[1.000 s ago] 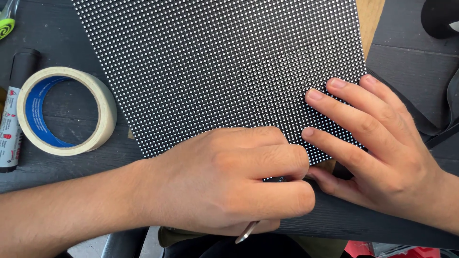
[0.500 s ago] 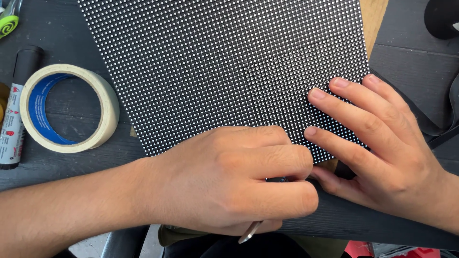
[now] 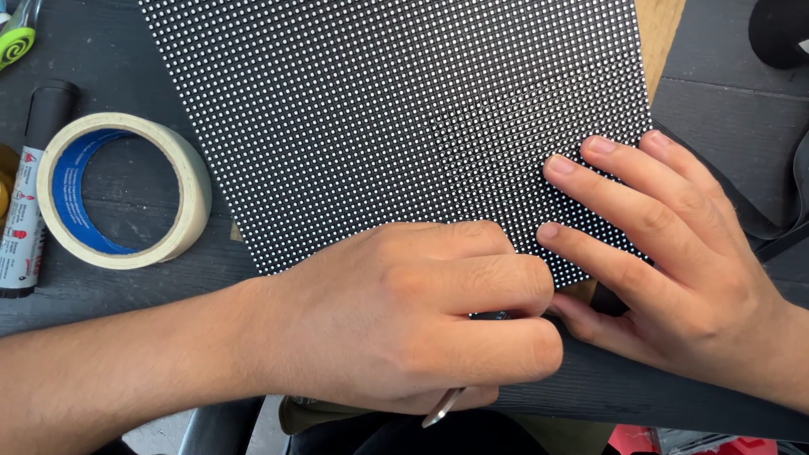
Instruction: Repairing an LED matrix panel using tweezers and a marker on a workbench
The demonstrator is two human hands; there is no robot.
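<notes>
While your left hand [image 3: 396, 316] is curled into a closed fist at the near edge of the dotted black panel [image 3: 396, 118], it grips a slim metal tool [image 3: 442, 407], and only the tool's tail shows below your little finger; the working tip is hidden under your knuckles, so you cannot tell just where it meets the panel. Your right hand [image 3: 674, 278] lies flat and spread just to the right of it, fingertips pressing the panel's near right corner, thumb tucked under toward the left fist, holding nothing. Both hands sit at that same near edge, the left one closest to the hidden tool tip. From your hands the panel stretches away across the dark bench [image 3: 733, 109], tilted slightly, its far end cut off by the frame. Left of your left forearm lies a roll of masking tape [image 3: 118, 190], flat, and beyond it a marker [image 3: 29, 185] at the frame's edge.
</notes>
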